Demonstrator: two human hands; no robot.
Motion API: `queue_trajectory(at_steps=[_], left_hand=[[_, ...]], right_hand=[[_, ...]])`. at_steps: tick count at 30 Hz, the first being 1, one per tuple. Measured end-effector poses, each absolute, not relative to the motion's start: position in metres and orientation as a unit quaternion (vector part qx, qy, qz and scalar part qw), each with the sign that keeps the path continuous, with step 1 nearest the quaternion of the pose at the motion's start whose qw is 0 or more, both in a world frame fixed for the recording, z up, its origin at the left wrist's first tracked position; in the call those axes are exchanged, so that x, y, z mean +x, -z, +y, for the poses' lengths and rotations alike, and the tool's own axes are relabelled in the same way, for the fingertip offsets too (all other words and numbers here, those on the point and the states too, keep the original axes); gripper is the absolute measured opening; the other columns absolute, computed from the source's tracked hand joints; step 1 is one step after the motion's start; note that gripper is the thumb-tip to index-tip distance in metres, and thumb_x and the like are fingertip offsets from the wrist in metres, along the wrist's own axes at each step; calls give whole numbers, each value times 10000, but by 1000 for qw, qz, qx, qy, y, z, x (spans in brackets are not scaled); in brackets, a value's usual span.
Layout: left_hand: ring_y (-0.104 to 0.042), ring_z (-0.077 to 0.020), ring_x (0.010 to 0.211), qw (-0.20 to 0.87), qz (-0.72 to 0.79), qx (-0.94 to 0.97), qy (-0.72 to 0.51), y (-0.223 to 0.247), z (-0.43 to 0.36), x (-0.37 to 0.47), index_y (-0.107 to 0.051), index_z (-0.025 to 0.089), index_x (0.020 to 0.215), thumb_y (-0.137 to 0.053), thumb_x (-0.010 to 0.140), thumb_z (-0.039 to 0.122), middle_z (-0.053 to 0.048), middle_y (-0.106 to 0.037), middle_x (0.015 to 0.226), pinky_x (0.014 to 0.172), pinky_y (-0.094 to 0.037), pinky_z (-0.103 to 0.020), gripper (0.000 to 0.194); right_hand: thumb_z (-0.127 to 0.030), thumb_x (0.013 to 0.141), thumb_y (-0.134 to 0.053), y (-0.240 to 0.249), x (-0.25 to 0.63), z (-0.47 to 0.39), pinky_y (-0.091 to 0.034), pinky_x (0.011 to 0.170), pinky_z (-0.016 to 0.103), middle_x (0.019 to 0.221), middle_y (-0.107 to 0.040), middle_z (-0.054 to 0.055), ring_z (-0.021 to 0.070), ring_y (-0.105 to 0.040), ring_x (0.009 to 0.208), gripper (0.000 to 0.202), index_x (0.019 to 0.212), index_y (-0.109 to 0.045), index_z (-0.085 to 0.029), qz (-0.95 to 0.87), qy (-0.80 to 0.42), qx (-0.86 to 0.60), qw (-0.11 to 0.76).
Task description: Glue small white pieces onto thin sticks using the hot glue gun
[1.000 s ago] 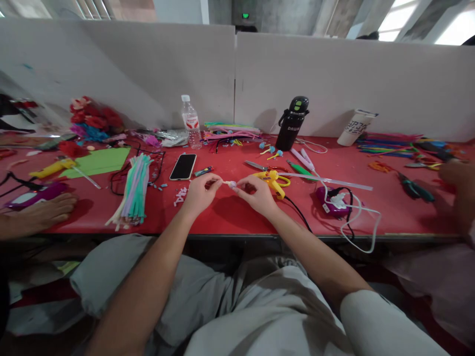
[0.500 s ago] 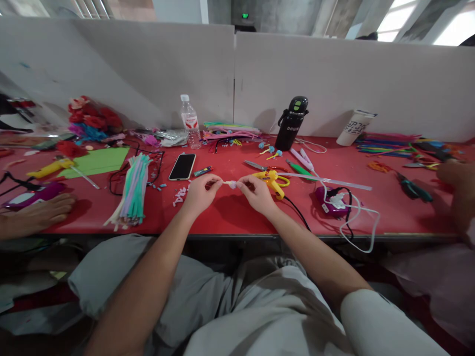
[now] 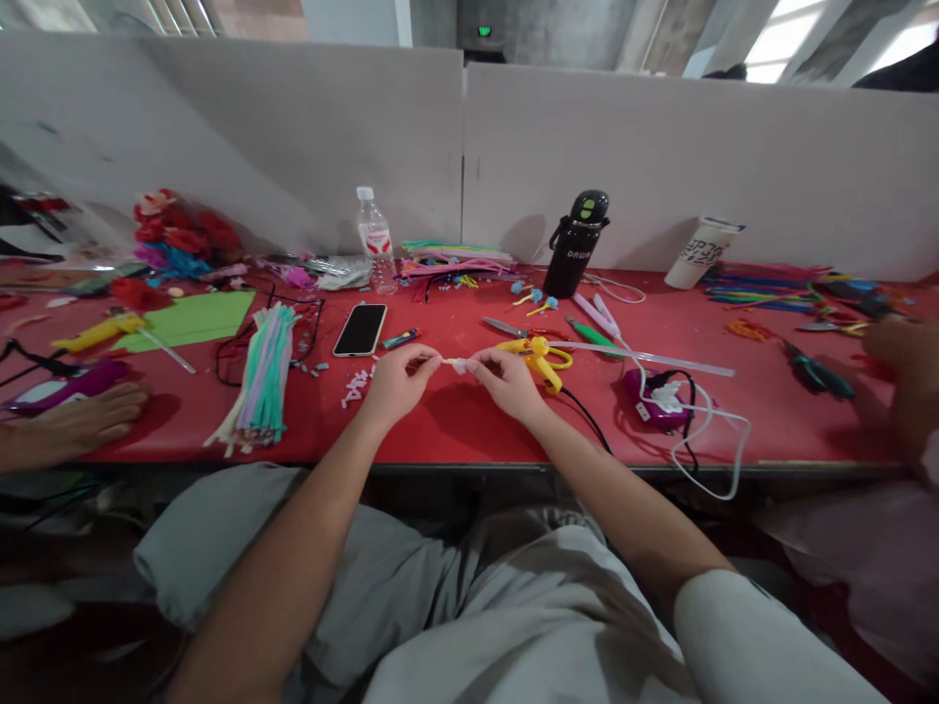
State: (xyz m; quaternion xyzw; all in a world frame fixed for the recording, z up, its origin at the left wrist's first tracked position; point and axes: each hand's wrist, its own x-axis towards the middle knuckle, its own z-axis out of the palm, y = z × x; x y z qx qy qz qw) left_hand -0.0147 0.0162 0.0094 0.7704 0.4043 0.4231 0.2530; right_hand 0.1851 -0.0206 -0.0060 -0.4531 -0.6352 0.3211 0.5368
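Note:
Between my hands, just above the red table (image 3: 440, 430), is a small pipe-cleaner piece (image 3: 459, 365) with a pale stem and a lilac end. My left hand (image 3: 400, 383) pinches the stem end between thumb and fingertips. The lilac end is pinched by my right hand (image 3: 506, 379), whose fingers partly cover it. Right beside that hand lies a yellow hot glue gun (image 3: 543, 367) with a long clear glue stick (image 3: 652, 359) out of its back. Small lilac bits (image 3: 356, 388) are scattered left of my left hand, below a phone (image 3: 360, 330).
A pipe-cleaner bundle (image 3: 256, 381) lies left. Behind stand a plastic bottle (image 3: 378, 244), a black flask (image 3: 576, 249) and a paper cup (image 3: 700, 254). Right are a purple power block (image 3: 656, 399) with cables and green pliers (image 3: 816, 374). Other people's hands rest at both sides.

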Motion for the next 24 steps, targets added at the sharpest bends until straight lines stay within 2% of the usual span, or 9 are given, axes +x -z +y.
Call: queue_trajectory(at_steps=[7, 13, 17, 20, 24], left_hand=[[-651, -180, 761, 296, 407, 754, -423, -10, 17, -15, -691, 187, 853, -600, 867, 349, -36, -708, 810, 718, -495, -295, 186], [-644, -177, 718, 303, 418, 743, -426, -16, 14, -16, -700, 179, 840, -615, 853, 361, -42, -712, 784, 675, -504, -288, 201], [-651, -179, 735, 297, 417, 744, -428, -19, 12, -15, -704, 176, 840, -627, 843, 342, -45, -722, 808, 700, -515, -292, 184], [-664, -189, 771, 299, 410, 750, -424, -17, 12, -15, -710, 180, 857, -620, 851, 355, -48, -731, 837, 715, -518, -297, 197], [-675, -197, 812, 302, 396, 755, -427, -11, 13, -14, -718, 187, 878, -620, 857, 371, -51, -742, 879, 756, -523, -311, 209]], right_hand=[[-435, 820, -656, 8, 184, -20, -413, 608, 269, 733, -665, 29, 132, -548, 642, 271, 781, -667, -167, -622, -360, -448, 532], [-448, 749, -717, 4, 184, -23, -321, 511, 252, 581, -495, -37, 95, -414, 531, 328, 648, -541, -190, -593, -370, -472, 537], [-406, 752, -676, -1, 183, -25, -403, 531, 250, 610, -538, -47, 110, -508, 535, 242, 771, -529, -214, -528, -447, -450, 565], [-401, 747, -650, -4, 181, -25, -442, 524, 261, 652, -603, -31, 130, -572, 535, 244, 885, -567, -217, -501, -507, -434, 552], [-393, 725, -684, -3, 181, -24, -465, 538, 263, 634, -633, -5, 134, -595, 535, 243, 834, -613, -188, -517, -507, -434, 535]])
